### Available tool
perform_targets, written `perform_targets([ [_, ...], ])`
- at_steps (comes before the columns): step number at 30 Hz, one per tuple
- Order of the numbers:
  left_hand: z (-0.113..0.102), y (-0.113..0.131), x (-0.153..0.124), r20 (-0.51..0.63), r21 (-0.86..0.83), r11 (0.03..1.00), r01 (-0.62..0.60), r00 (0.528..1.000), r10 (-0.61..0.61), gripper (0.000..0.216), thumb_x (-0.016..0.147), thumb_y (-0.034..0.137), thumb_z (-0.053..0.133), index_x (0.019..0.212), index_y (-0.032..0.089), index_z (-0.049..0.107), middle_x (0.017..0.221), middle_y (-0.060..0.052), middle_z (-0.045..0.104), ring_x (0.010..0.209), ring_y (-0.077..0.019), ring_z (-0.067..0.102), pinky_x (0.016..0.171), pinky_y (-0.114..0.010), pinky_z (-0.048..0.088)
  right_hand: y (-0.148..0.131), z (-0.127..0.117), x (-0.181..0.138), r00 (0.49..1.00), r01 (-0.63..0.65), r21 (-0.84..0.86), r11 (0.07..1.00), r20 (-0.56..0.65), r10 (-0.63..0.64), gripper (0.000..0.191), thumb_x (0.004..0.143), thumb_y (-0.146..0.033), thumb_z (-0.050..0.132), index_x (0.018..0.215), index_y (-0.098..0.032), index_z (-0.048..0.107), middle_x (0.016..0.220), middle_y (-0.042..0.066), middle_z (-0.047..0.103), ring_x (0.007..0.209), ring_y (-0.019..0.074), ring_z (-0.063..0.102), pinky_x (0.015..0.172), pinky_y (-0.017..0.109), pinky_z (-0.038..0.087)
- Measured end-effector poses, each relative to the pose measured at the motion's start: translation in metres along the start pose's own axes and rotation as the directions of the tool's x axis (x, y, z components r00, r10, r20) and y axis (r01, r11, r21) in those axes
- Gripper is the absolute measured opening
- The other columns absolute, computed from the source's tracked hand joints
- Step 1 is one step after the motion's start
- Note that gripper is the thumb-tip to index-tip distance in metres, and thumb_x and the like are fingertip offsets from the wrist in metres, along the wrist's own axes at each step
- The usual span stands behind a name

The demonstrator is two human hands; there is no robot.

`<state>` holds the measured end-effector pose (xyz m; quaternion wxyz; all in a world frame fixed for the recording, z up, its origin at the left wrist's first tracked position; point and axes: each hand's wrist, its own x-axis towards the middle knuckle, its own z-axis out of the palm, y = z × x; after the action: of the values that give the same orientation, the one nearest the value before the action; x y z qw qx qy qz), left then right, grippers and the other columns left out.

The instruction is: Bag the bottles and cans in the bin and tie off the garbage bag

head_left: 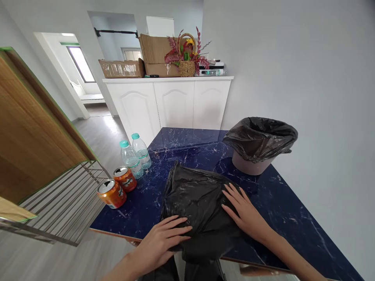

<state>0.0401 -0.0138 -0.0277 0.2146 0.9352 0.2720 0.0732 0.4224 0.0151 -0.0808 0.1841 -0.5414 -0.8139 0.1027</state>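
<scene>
A crumpled black plastic bag (196, 199) lies on the dark blue marble table (293, 218), and part of it hangs over the near edge. My left hand (161, 242) rests flat on the bag's near left side, fingers stretched out to the right. My right hand (243, 210) lies flat on the bag's right side, fingers spread and pointing left. Neither hand grips anything. Behind the bag at the right stands a round bin (258, 148) lined with another black bag.
Two orange soda cans (117, 187) and two small water bottles (136, 154) stand at the table's left edge. A metal rack with a wooden board (43, 156) is at the left. White cabinets (172, 103) at the back carry cardboard boxes and a flower basket.
</scene>
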Motion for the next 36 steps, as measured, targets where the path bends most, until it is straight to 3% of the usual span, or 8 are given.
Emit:
perform_targets([
  [4, -0.012, 0.012, -0.003, -0.187, -0.181, 0.962, 0.204, 0.953, -0.237, 0.031, 0.109, 0.035, 0.047, 0.114, 0.023, 0.075, 0.107, -0.007, 0.082, 0.101, -0.0254, 0.077, 0.094, -0.034, 0.059, -0.016, -0.031, -0.04, 0.971, 0.079, 0.23, 0.97, 0.202, -0.127, 0.075, 0.105, -0.063, 0.054, 0.171, -0.041, 0.026, 0.175, 0.002, 0.031, 0.162, 0.036, 0.026, 0.123, 0.06, 0.042],
  [7, -0.033, 0.004, 0.015, -0.281, -0.211, 0.909, 0.359, 0.869, -0.408, 0.044, 0.111, 0.045, 0.04, 0.09, 0.021, 0.07, 0.082, -0.003, 0.076, 0.074, -0.0224, 0.072, 0.074, -0.031, 0.056, -0.024, -0.034, -0.046, 0.982, 0.036, 0.236, 0.971, 0.171, -0.078, 0.067, 0.102, -0.064, 0.059, 0.161, -0.034, 0.048, 0.163, 0.009, 0.053, 0.151, 0.0389, 0.048, 0.116, 0.058, 0.049],
  [13, -0.09, -0.014, 0.072, -0.505, 0.13, 0.817, 0.562, 0.747, -0.433, 0.034, 0.105, 0.025, 0.047, 0.134, 0.019, 0.064, 0.119, -0.015, 0.078, 0.116, -0.0371, 0.072, 0.102, -0.053, 0.054, -0.028, -0.02, 0.012, 0.973, -0.213, 0.224, 0.951, -0.038, 0.227, 0.042, 0.111, -0.049, 0.036, 0.114, -0.024, 0.07, 0.098, 0.009, 0.081, 0.089, 0.0317, 0.078, 0.076, 0.043, 0.061],
  [15, -0.084, 0.0, 0.085, -0.61, 0.3, 0.833, 0.466, 0.764, -0.208, 0.047, 0.105, 0.02, 0.043, 0.15, 0.019, 0.055, 0.145, -0.017, 0.066, 0.141, -0.0373, 0.057, 0.12, -0.06, 0.041, -0.037, -0.018, 0.027, 0.958, -0.245, 0.106, 0.964, -0.125, 0.257, 0.039, 0.109, -0.045, 0.04, 0.127, -0.022, 0.066, 0.107, 0.012, 0.081, 0.095, 0.0339, 0.078, 0.078, 0.047, 0.062],
  [18, -0.049, 0.015, 0.103, -0.329, 0.454, 0.891, 0.022, 0.933, 0.145, 0.057, 0.109, 0.03, 0.043, 0.166, 0.025, 0.038, 0.166, -0.009, 0.049, 0.158, -0.0304, 0.038, 0.132, -0.053, 0.027, -0.057, -0.012, 0.036, 0.948, -0.089, -0.103, 0.991, -0.314, 0.053, 0.045, 0.109, -0.035, 0.04, 0.148, -0.02, 0.056, 0.145, 0.016, 0.068, 0.133, 0.0343, 0.065, 0.109, 0.055, 0.052],
  [23, -0.008, -0.037, 0.129, -0.232, 0.375, 0.915, 0.149, 0.971, -0.063, 0.064, 0.112, 0.053, 0.036, 0.165, 0.017, 0.041, 0.169, -0.013, 0.043, 0.16, -0.0376, 0.032, 0.131, -0.06, 0.025, -0.05, 0.016, 0.053, 0.97, 0.062, -0.232, 0.971, -0.215, -0.113, 0.054, 0.114, -0.043, 0.036, 0.163, -0.022, 0.045, 0.168, 0.01, 0.046, 0.158, 0.0325, 0.038, 0.129, 0.06, 0.029],
  [30, -0.027, -0.131, 0.101, -0.248, 0.357, 0.891, 0.28, 0.948, -0.198, 0.061, 0.113, 0.052, 0.034, 0.166, 0.022, 0.039, 0.172, -0.011, 0.039, 0.162, -0.0353, 0.029, 0.129, -0.062, 0.028, -0.004, 0.03, 0.063, 0.999, -0.033, -0.142, 0.989, -0.025, 0.03, 0.062, 0.114, -0.055, 0.028, 0.17, -0.027, 0.033, 0.177, 0.004, 0.026, 0.164, 0.0268, 0.022, 0.133, 0.057, 0.025],
  [36, -0.027, -0.087, 0.116, -0.394, 0.402, 0.853, 0.333, 0.904, -0.167, 0.052, 0.111, 0.028, 0.034, 0.157, 0.011, 0.053, 0.164, -0.02, 0.049, 0.16, -0.0376, 0.032, 0.131, -0.062, 0.025, -0.009, 0.029, 0.06, 0.999, -0.05, -0.105, 0.993, -0.027, 0.047, 0.059, 0.116, -0.05, 0.025, 0.17, -0.03, 0.03, 0.178, 0.002, 0.026, 0.165, 0.0255, 0.02, 0.133, 0.055, 0.024],
])
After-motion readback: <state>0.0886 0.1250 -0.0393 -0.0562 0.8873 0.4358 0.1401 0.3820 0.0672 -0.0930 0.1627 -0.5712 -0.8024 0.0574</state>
